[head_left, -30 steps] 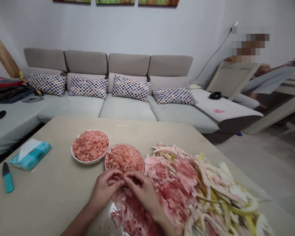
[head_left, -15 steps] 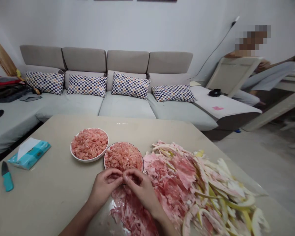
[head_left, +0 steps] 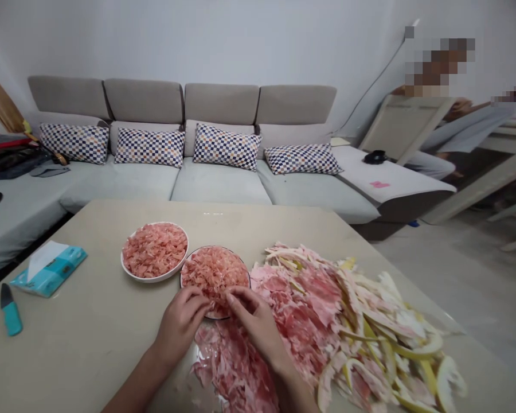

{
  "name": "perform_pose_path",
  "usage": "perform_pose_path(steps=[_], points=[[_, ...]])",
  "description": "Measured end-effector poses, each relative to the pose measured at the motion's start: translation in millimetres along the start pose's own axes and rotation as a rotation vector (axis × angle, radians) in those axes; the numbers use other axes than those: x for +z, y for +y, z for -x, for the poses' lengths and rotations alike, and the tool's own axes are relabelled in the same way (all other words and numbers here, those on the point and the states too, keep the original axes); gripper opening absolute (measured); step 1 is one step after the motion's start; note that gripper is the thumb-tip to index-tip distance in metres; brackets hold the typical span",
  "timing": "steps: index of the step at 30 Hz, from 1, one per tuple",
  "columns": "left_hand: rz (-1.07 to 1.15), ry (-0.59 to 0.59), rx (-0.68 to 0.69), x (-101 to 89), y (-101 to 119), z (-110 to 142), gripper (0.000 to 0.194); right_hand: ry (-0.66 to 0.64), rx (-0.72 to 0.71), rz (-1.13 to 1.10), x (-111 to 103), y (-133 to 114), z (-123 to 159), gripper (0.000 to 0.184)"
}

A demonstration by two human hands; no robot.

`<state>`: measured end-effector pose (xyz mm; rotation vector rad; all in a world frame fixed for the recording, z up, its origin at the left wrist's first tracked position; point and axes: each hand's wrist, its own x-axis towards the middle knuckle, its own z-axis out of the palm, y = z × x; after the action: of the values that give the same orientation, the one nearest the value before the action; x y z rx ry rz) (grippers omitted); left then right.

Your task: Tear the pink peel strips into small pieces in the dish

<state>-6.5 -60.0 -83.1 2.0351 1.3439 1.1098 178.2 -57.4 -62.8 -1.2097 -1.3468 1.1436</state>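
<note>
My left hand (head_left: 183, 315) is at the near left rim of a dark-rimmed plate (head_left: 246, 281), its fingers curled and drawn together. Across from it, my right hand (head_left: 253, 318) pinches thumb and fingers together over the plate's near right side. Whatever lies between the fingertips is too small to make out. Heaped on the plate is peeled pink pomelo pulp (head_left: 217, 269). Pink membrane scraps (head_left: 234, 367) lie on the table beneath my hands. To the right spreads a larger pile of membranes (head_left: 303, 298) with yellow-green pomelo rinds (head_left: 413, 350).
A white bowl (head_left: 155, 279) full of pulp stands left of the plate. Farther left are a blue tissue pack (head_left: 54, 272) and a teal-handled knife (head_left: 12, 318) on the table (head_left: 94, 338). A sofa (head_left: 221, 183) stands behind; a person (head_left: 451, 132) sits at the right.
My hands were together at the plate's near rim; now they have parted, uncovering pulp between them. The view has shifted slightly.
</note>
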Motion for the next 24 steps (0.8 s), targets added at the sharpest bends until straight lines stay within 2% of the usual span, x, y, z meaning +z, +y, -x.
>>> perform_pose_path(steps=[4, 8, 11, 15, 18, 21, 24], points=[[-0.175, -0.046, 0.111, 6.2, -6.7, 3.4, 0.021, 0.043, 0.0, 0.022, -0.8, -3.4, 0.6, 0.032], [-0.142, -0.091, 0.144, 6.1, -9.5, 4.4, 0.021, 0.057, 0.014, 0.006, -0.5, -5.7, 0.9, 0.034], [-0.001, -0.058, 0.039, -1.0, -7.5, 1.5, 0.019, 0.031, 0.039, -0.04, 0.2, -5.5, 0.9, 0.031], [0.182, 0.03, -0.208, -6.2, -2.0, -1.4, 0.015, -0.003, 0.032, 0.004, 1.6, -3.7, 1.8, 0.027], [0.418, -0.018, -0.367, -2.0, 2.6, -0.7, 0.024, -0.041, 0.012, 0.029, 4.1, -2.3, 3.3, 0.027], [0.574, -0.051, -0.423, 3.5, 5.6, 0.1, 0.026, -0.087, 0.005, 0.013, 7.5, -2.0, 5.0, 0.027], [0.554, -0.027, -0.403, 4.3, 7.1, -0.4, 0.016, -0.119, -0.006, 0.017, 10.1, -2.7, 6.2, 0.024]])
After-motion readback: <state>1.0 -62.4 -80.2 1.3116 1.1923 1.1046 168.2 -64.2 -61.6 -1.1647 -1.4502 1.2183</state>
